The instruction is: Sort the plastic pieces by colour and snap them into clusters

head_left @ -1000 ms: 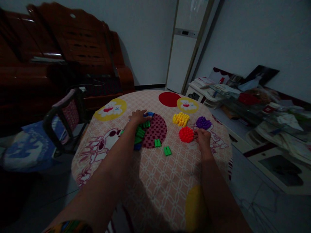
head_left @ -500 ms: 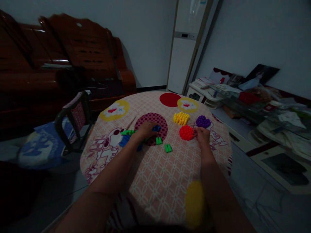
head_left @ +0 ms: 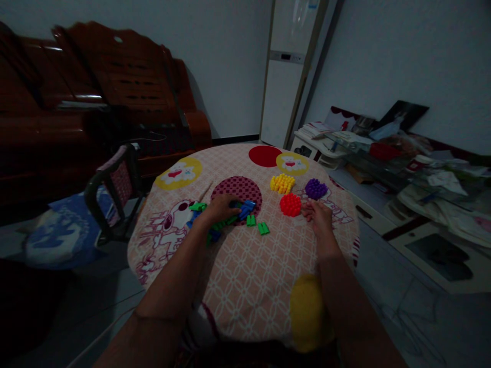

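My left hand (head_left: 221, 207) reaches over a loose heap of green and blue plastic pieces. Its fingers are bent together, with the tips against the blue pieces (head_left: 246, 209); what they grip is hidden. Two green pieces, each with two parallel bars, lie right of the heap: one green piece (head_left: 250, 220) and another green piece (head_left: 263, 228). My right hand (head_left: 319, 213) is closed in a pinch beside a cluster of red beads (head_left: 290, 205); anything between its fingertips is too small to make out. Behind are clusters of yellow beads (head_left: 283, 183) and purple beads (head_left: 316, 188).
A patterned cloth covers the round table (head_left: 245, 286). To its left stands a small chair (head_left: 117, 191), with a wooden sofa (head_left: 126, 82) behind. A cluttered low cabinet (head_left: 383, 204) runs along the right; a tall white unit (head_left: 284, 97) stands in the corner.
My left hand has shifted slightly left, and more of the blue pieces shows at its fingertips. The right hand stays beside the red beads. The view has shifted slightly.
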A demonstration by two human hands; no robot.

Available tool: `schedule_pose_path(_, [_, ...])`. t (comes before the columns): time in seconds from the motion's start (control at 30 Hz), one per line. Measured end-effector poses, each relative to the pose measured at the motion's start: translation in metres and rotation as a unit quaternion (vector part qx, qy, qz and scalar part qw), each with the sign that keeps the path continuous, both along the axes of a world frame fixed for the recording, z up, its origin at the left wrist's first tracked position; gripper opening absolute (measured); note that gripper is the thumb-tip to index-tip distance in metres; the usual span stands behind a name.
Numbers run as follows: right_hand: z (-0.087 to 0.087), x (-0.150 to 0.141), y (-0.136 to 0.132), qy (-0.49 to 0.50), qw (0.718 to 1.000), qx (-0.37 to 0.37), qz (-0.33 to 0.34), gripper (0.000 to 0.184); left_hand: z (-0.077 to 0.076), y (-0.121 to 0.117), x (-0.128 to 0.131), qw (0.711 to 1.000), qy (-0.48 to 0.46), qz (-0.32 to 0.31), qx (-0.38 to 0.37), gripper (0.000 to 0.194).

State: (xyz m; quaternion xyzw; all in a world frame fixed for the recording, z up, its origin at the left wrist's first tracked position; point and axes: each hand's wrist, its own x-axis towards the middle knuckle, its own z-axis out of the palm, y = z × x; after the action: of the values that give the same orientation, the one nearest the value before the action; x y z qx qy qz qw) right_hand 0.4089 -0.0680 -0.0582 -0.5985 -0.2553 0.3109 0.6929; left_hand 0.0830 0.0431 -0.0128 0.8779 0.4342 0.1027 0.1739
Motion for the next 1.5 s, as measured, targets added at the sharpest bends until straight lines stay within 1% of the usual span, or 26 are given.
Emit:
schedule_pose_path(0.1, [0.001,-0.009,-0.008,-0.04,0.999,-0.015,0.008,0.034,-0.004,-0.005,0.001,0.999,-0.018,-0.04,-0.025,0.039])
schedule_pose_path(0.17, [0.005,-0.021,-0.014,-0.099,0.995,-0.027,0.0,0.032,-0.004,-0.009,0.003,0.998,-0.025,-0.044,-0.031,0.038])
schedule_pose_path(0.2, [0.008,-0.028,-0.018,-0.146,0.989,-0.028,-0.006,0.03,-0.004,-0.01,0.005,0.998,-0.029,-0.043,-0.029,0.036])
schedule_pose_path(0.27, [0.016,-0.045,-0.026,-0.26,0.965,-0.013,-0.019,0.029,-0.001,-0.013,0.008,0.998,-0.04,-0.037,-0.018,0.03])
schedule_pose_path(0.37, [0.027,-0.069,-0.035,-0.416,0.909,0.036,-0.017,0.028,0.001,-0.017,0.014,0.998,-0.054,-0.027,-0.003,0.021])
schedule_pose_path(0.43, [0.03,-0.078,-0.038,-0.465,0.883,0.063,-0.004,0.029,-0.001,-0.017,0.019,0.999,-0.051,-0.017,0.009,0.016])
schedule_pose_path(0.47, [0.03,-0.078,-0.038,-0.472,0.879,0.069,-0.004,0.029,-0.002,-0.017,0.02,0.999,-0.047,-0.013,0.015,0.015])
schedule_pose_path(0.5, [0.029,-0.076,-0.038,-0.465,0.882,0.07,-0.012,0.029,-0.003,-0.017,0.021,0.999,-0.045,-0.009,0.021,0.015])
schedule_pose_path(0.57, [0.025,-0.064,-0.038,-0.424,0.903,0.053,-0.048,0.028,-0.005,-0.017,0.021,0.998,-0.05,-0.013,0.026,0.017])
schedule_pose_path(0.63, [0.019,-0.047,-0.04,-0.378,0.921,0.021,-0.089,0.028,-0.006,-0.016,0.019,0.997,-0.061,-0.039,0.021,0.018])
schedule_pose_path(0.67, [0.016,-0.04,-0.041,-0.368,0.925,0.005,-0.093,0.028,-0.006,-0.016,0.017,0.996,-0.064,-0.053,0.017,0.018])
schedule_pose_path(0.73, [0.01,-0.03,-0.045,-0.388,0.919,-0.027,-0.057,0.025,-0.007,-0.016,0.015,0.996,-0.06,-0.07,0.008,0.02])
schedule_pose_path(0.77, [0.006,-0.028,-0.047,-0.417,0.908,-0.043,-0.024,0.022,-0.007,-0.016,0.015,0.996,-0.056,-0.071,0.007,0.024])
schedule_pose_path(0.8, [0.003,-0.028,-0.048,-0.451,0.89,-0.058,0.012,0.02,-0.008,-0.016,0.015,0.996,-0.052,-0.071,0.009,0.029])
schedule_pose_path(0.87, [-0.004,-0.031,-0.05,-0.523,0.845,-0.083,0.072,0.019,-0.011,-0.016,0.016,0.997,-0.047,-0.065,0.02,0.038])
schedule_pose_path(0.93, [-0.007,-0.033,-0.051,-0.57,0.808,-0.092,0.114,0.023,-0.014,-0.017,0.018,0.996,-0.05,-0.062,0.028,0.039])
schedule_pose_path(0.97, [-0.007,-0.033,-0.05,-0.579,0.799,-0.09,0.13,0.022,-0.014,-0.017,0.019,0.996,-0.054,-0.062,0.028,0.036])
schedule_pose_path(1.0, [-0.005,-0.032,-0.05,-0.579,0.798,-0.087,0.143,0.021,-0.015,-0.017,0.02,0.996,-0.059,-0.062,0.026,0.033])
schedule_pose_path(1.03, [-0.003,-0.029,-0.049,-0.571,0.803,-0.084,0.152,0.02,-0.015,-0.018,0.02,0.996,-0.063,-0.061,0.022,0.031])
schedule_pose_path(1.17, [0.011,-0.015,-0.046,-0.501,0.846,-0.095,0.157,0.023,-0.015,-0.018,0.021,0.995,-0.081,-0.057,0.009,0.027])
schedule_pose_path(1.23, [0.016,-0.011,-0.045,-0.471,0.862,-0.096,0.158,0.025,-0.015,-0.018,0.021,0.994,-0.092,-0.058,0.007,0.026])
schedule_pose_path(1.33, [0.018,-0.008,-0.04,-0.417,0.887,-0.098,0.173,0.024,-0.016,-0.018,0.02,0.994,-0.094,-0.059,0.007,0.026])
schedule_pose_path(1.43, [0.018,-0.009,-0.035,-0.335,0.918,-0.118,0.174,0.023,-0.015,-0.019,0.02,0.994,-0.093,-0.058,0.005,0.026])
schedule_pose_path(1.5, [0.017,-0.01,-0.031,-0.304,0.929,-0.121,0.171,0.021,-0.015,-0.02,0.02,0.994,-0.095,-0.056,0.006,0.027])
